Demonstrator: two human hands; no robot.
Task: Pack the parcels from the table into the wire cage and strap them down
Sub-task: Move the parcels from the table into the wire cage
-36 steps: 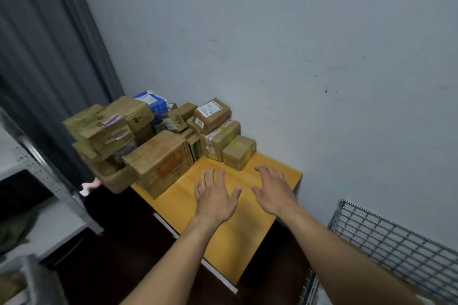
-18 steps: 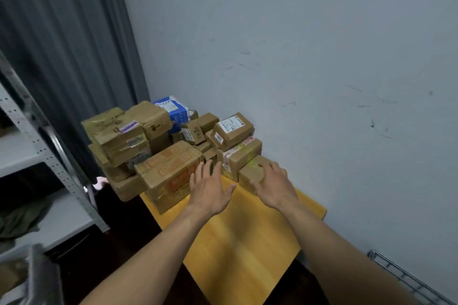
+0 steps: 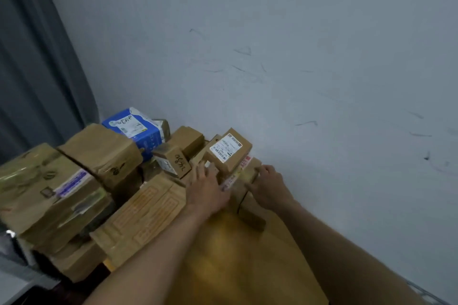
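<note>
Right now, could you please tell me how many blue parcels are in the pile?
1: the blue parcel sits at the back, near the curtain; others may be hidden underneath.

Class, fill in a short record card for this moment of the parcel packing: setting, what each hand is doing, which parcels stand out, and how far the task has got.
Setting: yellow wooden table against a pale wall, cardboard parcels heaped at its far end
Left hand: flat against the left side of a long taped parcel
Right hand: on that parcel's right side
Notable parcels: blue packet at the back; labelled box atop the long parcel
Progress: parcels on the table; cage barely in view
</note>
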